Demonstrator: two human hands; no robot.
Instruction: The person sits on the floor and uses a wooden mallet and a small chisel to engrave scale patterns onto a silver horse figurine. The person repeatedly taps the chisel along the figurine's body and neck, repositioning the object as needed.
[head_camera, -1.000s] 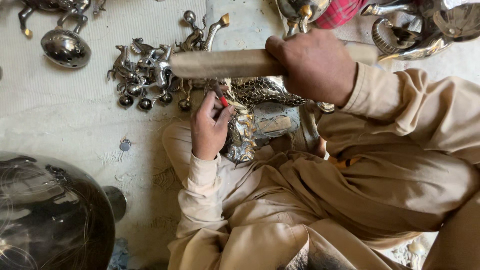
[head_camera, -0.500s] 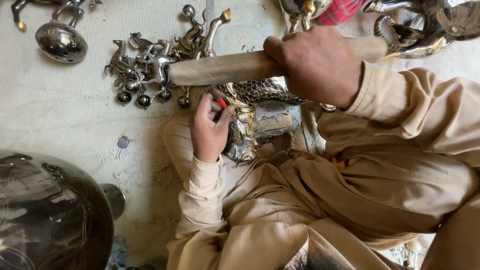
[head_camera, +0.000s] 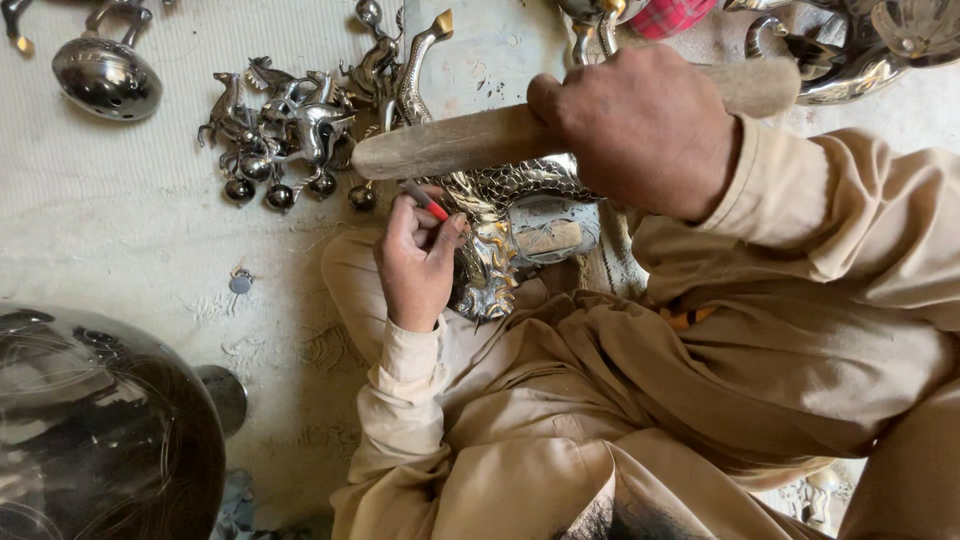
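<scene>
The right hand (head_camera: 645, 130) is closed in a full fist around a wooden stick (head_camera: 470, 140), which lies nearly level across the top of the view, its thicker end reaching left above the work and its other end sticking out past the knuckles to the right. The left hand (head_camera: 415, 260) is curled, its fingers pinched on a small red-tipped tool (head_camera: 428, 202) whose point is pressed against a shiny embossed metal piece (head_camera: 495, 235). That piece sits in the person's lap, just under the stick and touching the left fingers; its scaled, silvery surface bends from a wide upper part down to a narrow end, and it rests partly over a blocky support (head_camera: 550, 238) that I cannot make out clearly. On the pale floor to the left of the hands lies a heap of small metal castings (head_camera: 290, 125), animal-shaped figures with little balls hanging at their lower ends, all tangled and touching. Farther left a rounded metal bowl-like part (head_camera: 105, 78) sits alone. A large dark polished vessel (head_camera: 100, 430) fills the lower left corner; what it holds, if anything, cannot be seen. At the upper right more shiny metalware (head_camera: 850, 60) is piled, near a scrap of red checked cloth (head_camera: 670, 15). The person's beige sleeves and trousers fill the lower right.
</scene>
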